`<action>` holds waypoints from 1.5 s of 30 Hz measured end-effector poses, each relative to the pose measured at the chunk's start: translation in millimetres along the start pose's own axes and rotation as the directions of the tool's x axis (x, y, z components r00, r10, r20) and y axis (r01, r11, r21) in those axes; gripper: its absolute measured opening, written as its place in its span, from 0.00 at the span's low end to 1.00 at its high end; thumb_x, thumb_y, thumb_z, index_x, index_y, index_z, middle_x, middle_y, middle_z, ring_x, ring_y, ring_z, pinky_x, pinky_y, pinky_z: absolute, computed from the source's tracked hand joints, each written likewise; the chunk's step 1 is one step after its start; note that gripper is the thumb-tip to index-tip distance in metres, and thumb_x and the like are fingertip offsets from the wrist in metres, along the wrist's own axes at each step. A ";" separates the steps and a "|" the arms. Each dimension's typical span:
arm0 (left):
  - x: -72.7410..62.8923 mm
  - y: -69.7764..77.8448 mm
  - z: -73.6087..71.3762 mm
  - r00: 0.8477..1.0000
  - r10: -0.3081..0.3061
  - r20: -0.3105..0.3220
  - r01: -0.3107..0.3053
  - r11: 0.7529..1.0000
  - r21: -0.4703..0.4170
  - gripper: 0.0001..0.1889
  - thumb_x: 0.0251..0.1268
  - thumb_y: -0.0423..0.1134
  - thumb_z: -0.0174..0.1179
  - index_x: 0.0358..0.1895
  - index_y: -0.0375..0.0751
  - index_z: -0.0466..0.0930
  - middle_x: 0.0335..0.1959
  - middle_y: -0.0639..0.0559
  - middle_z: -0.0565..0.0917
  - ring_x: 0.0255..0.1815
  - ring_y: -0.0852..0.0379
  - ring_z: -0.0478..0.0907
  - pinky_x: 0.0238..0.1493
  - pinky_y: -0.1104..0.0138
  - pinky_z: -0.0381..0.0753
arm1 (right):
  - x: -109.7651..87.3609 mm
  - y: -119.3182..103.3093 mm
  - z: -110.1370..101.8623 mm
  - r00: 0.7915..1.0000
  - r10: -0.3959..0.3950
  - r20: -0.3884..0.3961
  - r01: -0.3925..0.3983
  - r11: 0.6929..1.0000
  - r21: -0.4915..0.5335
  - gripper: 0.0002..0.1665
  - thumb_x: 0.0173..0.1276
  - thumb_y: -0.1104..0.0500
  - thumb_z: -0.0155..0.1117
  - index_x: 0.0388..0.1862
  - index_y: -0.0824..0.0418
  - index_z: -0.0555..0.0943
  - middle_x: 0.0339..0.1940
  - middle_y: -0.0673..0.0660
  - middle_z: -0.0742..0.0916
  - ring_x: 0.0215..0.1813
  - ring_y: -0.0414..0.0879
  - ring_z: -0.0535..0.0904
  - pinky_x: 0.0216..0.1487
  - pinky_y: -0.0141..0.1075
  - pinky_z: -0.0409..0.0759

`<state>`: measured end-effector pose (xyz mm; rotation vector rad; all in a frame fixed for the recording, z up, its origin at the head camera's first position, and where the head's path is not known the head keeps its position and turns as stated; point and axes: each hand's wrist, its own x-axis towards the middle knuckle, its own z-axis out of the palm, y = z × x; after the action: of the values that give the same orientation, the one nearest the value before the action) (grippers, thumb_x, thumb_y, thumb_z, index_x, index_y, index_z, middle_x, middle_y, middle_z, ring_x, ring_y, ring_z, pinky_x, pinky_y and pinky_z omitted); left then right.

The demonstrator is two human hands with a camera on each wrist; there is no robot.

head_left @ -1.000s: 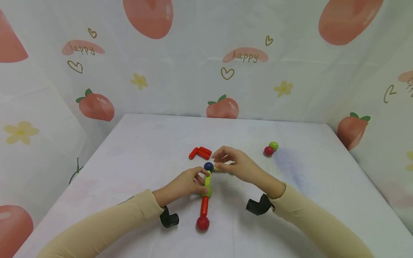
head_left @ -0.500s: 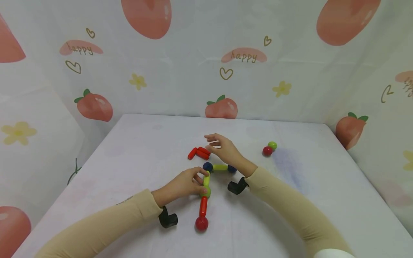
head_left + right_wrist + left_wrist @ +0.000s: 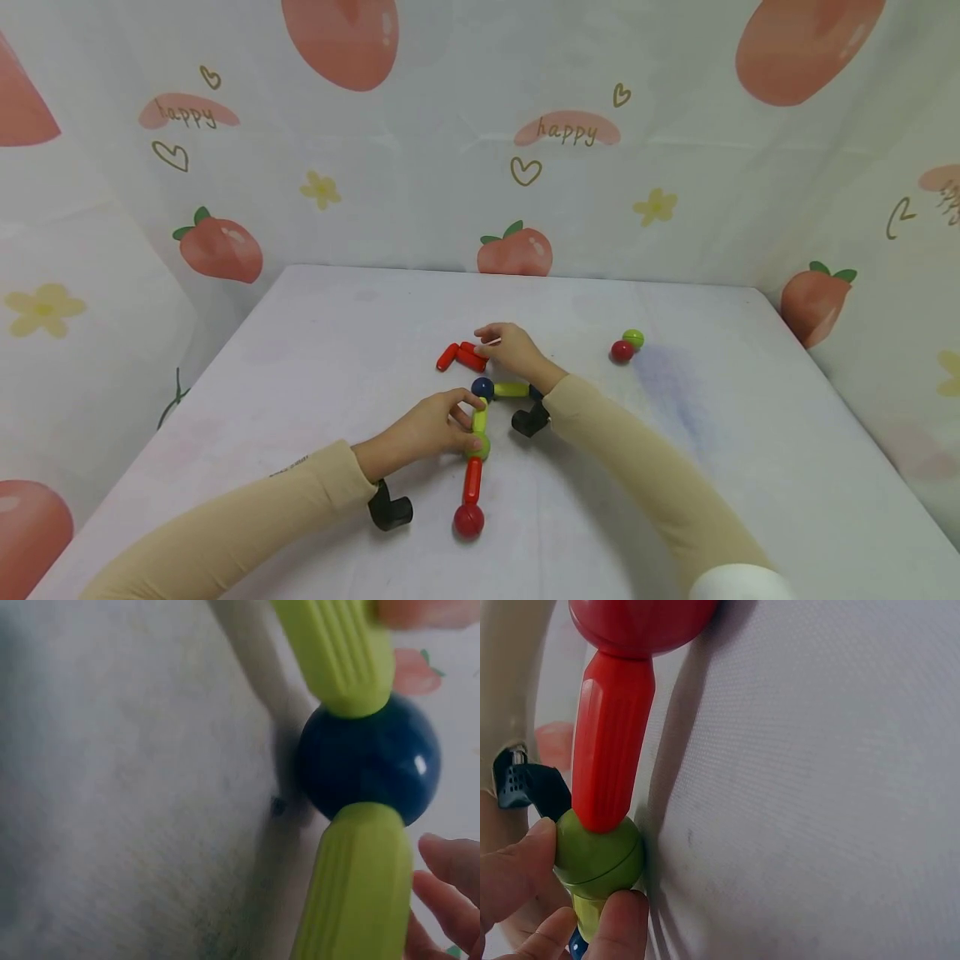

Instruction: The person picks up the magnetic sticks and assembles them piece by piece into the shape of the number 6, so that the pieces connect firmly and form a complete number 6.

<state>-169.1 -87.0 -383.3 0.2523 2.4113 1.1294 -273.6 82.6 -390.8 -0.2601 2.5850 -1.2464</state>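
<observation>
My left hand [image 3: 423, 429] pinches a green ball [image 3: 596, 851], its fingertips also along the yellow-green rod [image 3: 481, 417] beyond it. Toward me, a red rod [image 3: 472, 481] joins that ball to a red ball [image 3: 468, 521]. At the far end of the chain is a blue ball [image 3: 367, 761], where a second yellow-green rod [image 3: 512, 390] branches right to another blue ball [image 3: 535, 392], partly hidden by my right wrist. My right hand [image 3: 517, 350] reaches over the loose red rods [image 3: 471, 360], its fingers apart and nothing visible between them.
A separate red rod [image 3: 447, 357] lies left of the others. Off to the right, a loose red ball [image 3: 622, 352] and a green ball [image 3: 633, 338] sit together on the white table [image 3: 360, 325]. Black wrist camera mounts [image 3: 390, 507] stick out below both wrists.
My right hand has left the branching yellow-green rod, moved left and away from me, then come down over the loose red rods. My left hand has stayed put.
</observation>
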 end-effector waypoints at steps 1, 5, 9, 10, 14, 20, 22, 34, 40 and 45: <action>-0.1 -0.3 0.0 1.000 0.003 0.002 -0.003 1.000 0.004 0.24 0.56 0.34 0.76 0.56 0.45 0.79 0.41 0.47 0.85 0.38 0.58 0.82 0.39 0.67 0.83 | 1.3 0.2 0.7 1.000 0.009 0.004 -0.009 1.000 -0.009 0.22 0.75 0.58 0.62 0.66 0.62 0.79 0.63 0.63 0.84 0.65 0.56 0.81 0.65 0.43 0.81; -0.1 0.1 0.1 1.000 -0.003 0.002 0.003 1.000 0.000 0.24 0.56 0.34 0.76 0.56 0.45 0.79 0.41 0.48 0.85 0.37 0.58 0.83 0.40 0.66 0.84 | 5.3 -0.7 2.6 0.999 0.039 0.015 -0.038 0.999 -0.036 0.21 0.75 0.59 0.63 0.64 0.62 0.81 0.60 0.63 0.86 0.58 0.54 0.83 0.63 0.40 0.82; 0.3 1.0 0.8 1.000 -0.011 -0.005 0.011 1.000 -0.004 0.24 0.56 0.34 0.76 0.56 0.46 0.79 0.40 0.49 0.85 0.37 0.58 0.83 0.40 0.66 0.84 | 8.3 -1.2 3.6 0.998 0.060 0.017 -0.059 0.996 -0.061 0.19 0.74 0.60 0.64 0.62 0.61 0.83 0.57 0.61 0.87 0.49 0.50 0.82 0.57 0.36 0.83; 0.3 1.1 0.9 1.000 -0.012 -0.007 0.012 1.000 -0.002 0.24 0.55 0.34 0.76 0.56 0.46 0.79 0.40 0.49 0.85 0.37 0.58 0.82 0.40 0.66 0.84 | 8.8 -1.2 3.7 0.998 0.062 0.018 -0.061 0.996 -0.070 0.19 0.74 0.60 0.64 0.62 0.61 0.83 0.56 0.61 0.87 0.48 0.49 0.82 0.56 0.35 0.83; 0.3 1.3 1.0 1.000 -0.010 -0.010 0.010 1.000 0.001 0.24 0.55 0.34 0.76 0.56 0.46 0.79 0.40 0.49 0.85 0.39 0.58 0.82 0.39 0.67 0.83 | 10.1 -1.2 3.8 0.997 0.067 0.025 -0.065 0.994 -0.088 0.18 0.74 0.61 0.63 0.61 0.61 0.84 0.55 0.61 0.88 0.45 0.47 0.80 0.53 0.34 0.82; -0.3 0.8 0.5 1.000 0.004 -0.002 -0.004 1.000 0.009 0.24 0.56 0.34 0.76 0.56 0.45 0.79 0.40 0.48 0.85 0.38 0.58 0.82 0.39 0.66 0.84 | 10.8 0.0 1.7 0.997 0.067 0.031 -0.063 0.993 -0.100 0.18 0.74 0.62 0.64 0.60 0.62 0.84 0.53 0.60 0.89 0.44 0.46 0.80 0.53 0.33 0.82; 0.0 0.7 0.6 1.000 0.003 -0.001 -0.003 1.000 0.009 0.24 0.56 0.34 0.76 0.56 0.45 0.79 0.40 0.48 0.85 0.37 0.58 0.83 0.40 0.66 0.84 | 10.4 1.3 0.2 0.997 0.068 0.032 -0.065 0.993 -0.100 0.18 0.74 0.62 0.64 0.60 0.63 0.84 0.53 0.60 0.89 0.44 0.46 0.80 0.53 0.33 0.82; 0.8 1.0 1.4 1.000 -0.016 0.002 0.016 1.000 0.004 0.24 0.56 0.35 0.76 0.56 0.46 0.79 0.40 0.49 0.85 0.38 0.58 0.83 0.40 0.66 0.84 | -3.9 0.5 -26.1 0.996 0.088 0.025 -0.087 0.996 -0.026 0.19 0.74 0.59 0.64 0.61 0.60 0.84 0.57 0.61 0.87 0.53 0.52 0.81 0.62 0.41 0.82; -0.3 1.8 1.6 1.000 -0.024 0.001 0.024 1.000 0.009 0.24 0.56 0.36 0.76 0.56 0.48 0.79 0.40 0.49 0.85 0.39 0.57 0.82 0.40 0.65 0.83 | -20.8 -3.5 -46.4 0.999 0.032 0.027 -0.031 0.999 -0.010 0.21 0.75 0.58 0.62 0.64 0.59 0.82 0.60 0.62 0.86 0.59 0.55 0.81 0.64 0.47 0.80; -1.0 2.0 1.4 1.000 -0.026 0.000 0.026 1.000 0.014 0.24 0.56 0.36 0.76 0.56 0.48 0.80 0.40 0.49 0.85 0.39 0.57 0.82 0.40 0.65 0.82 | -40.0 -7.8 -59.6 0.999 -0.030 0.019 0.030 1.000 -0.009 0.21 0.75 0.57 0.63 0.65 0.59 0.81 0.62 0.62 0.85 0.63 0.57 0.80 0.67 0.51 0.79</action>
<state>-167.6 -85.1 -382.1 0.2241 2.4159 1.1018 -253.5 132.7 -342.8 -0.3124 2.5805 -1.2357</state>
